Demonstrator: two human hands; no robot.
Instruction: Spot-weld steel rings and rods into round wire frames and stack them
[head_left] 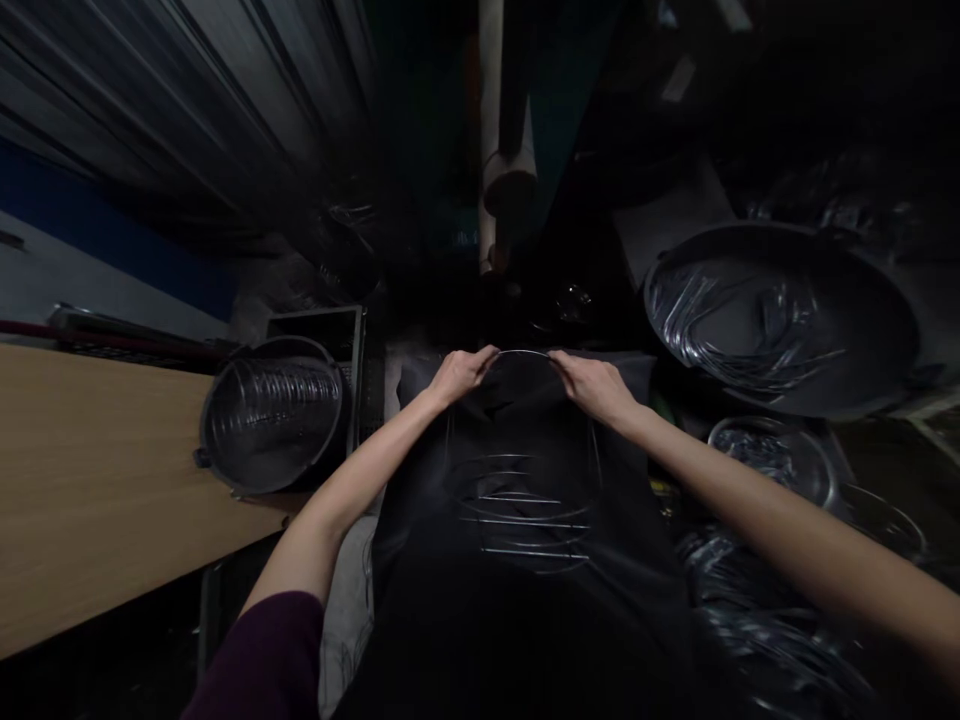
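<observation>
1. Wire frame (536, 524), thin bright metal: lies over the black cloth (525, 650) directly before the person; several straight cross rods and curved wires, with a wire running up either side to an arc at the far end. Some wires blurred or lost against the dark.

2. Left hand (459, 375), bare: fingertips pinched closely on the left end of the far arc; purple sleeve (262, 650) at the upper arm.

3. Right hand (598, 387), bare: thumb and fingers pinched narrowly on the right end of the same arc; a short stretch of wire shows between the two hands.

4. Round dark tub (300, 468), left side: contains a row of curved, shiny pieces (281, 388), apparently wire; stands beside a dark crate (360, 345) and against a tan board (97, 450).

5. Large dark basin (862, 330), right side: wide and shallow; bundled wire lengths (694, 310) lie chiefly along its left and near parts.

6. Metal bowl (829, 485), just nearer than the basin: filled with small shiny pieces, too dim to identify.

7. Loose shiny bundles (780, 630), lower right: beyond the right forearm's near side, partly blurred.

8. Pale pole (490, 90), upright at far centre.
</observation>
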